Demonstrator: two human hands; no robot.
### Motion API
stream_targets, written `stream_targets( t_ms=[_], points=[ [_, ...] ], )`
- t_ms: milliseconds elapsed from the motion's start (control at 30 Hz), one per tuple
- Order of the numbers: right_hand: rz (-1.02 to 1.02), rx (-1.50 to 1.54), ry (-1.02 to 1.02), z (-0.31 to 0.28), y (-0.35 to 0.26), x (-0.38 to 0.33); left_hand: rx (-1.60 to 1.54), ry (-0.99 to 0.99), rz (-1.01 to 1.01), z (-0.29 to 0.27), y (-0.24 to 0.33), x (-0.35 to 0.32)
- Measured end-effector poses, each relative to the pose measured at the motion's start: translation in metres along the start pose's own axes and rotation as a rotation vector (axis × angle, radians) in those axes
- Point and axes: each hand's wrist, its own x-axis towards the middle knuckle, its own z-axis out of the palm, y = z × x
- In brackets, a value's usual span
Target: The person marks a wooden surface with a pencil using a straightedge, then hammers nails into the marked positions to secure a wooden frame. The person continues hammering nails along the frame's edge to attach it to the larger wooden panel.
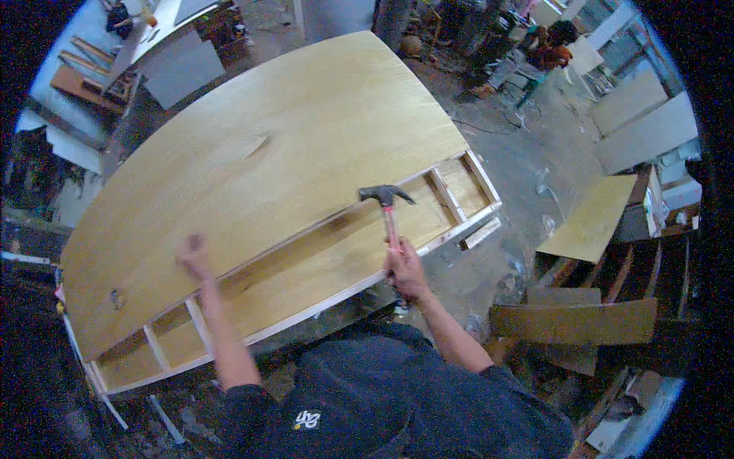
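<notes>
My right hand [406, 269] is wrapped round the handle of a claw hammer [378, 194], its dark head raised above a large wooden panel frame. My left hand [196, 256] is over the light plywood sheet [267, 153] on that frame. Its fingers look curled together, though blurred; what they hold, if anything, is hidden. The sheet covers the far part of the frame. Along the near side a strip of frame shows, with short cross pieces [196, 325] at the left and another cross piece [447, 193] at the right.
A small wood offcut [480, 233] lies beside the frame's right end. At the right are a loose plywood piece [585, 218] and curved boards [573, 321]. Another person [535, 57] sits at the far right. A white-topped table [172, 27] stands at the far left.
</notes>
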Motion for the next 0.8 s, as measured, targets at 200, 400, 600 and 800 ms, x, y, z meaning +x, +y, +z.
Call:
stream_targets(
  t_ms=[200, 400, 600, 800],
  points=[
    [-0.081, -0.117, 0.063, -0.026, -0.019, 0.001, -0.435, -0.477, -0.047, 0.167, 0.209, -0.054],
    [-0.131, -0.21, 0.159, -0.015, -0.005, 0.014, -0.239, -0.647, 0.354, 0.207, 0.259, -0.03],
    [-0.086, -0.407, 0.187, -0.003, -0.013, 0.036, -0.217, -0.562, 0.462, 0.216, 0.252, -0.037],
    [-0.221, -0.656, 0.113, 0.011, -0.046, 0.052, -0.192, -0.55, 0.421, 0.221, 0.252, -0.04]
  ],
)
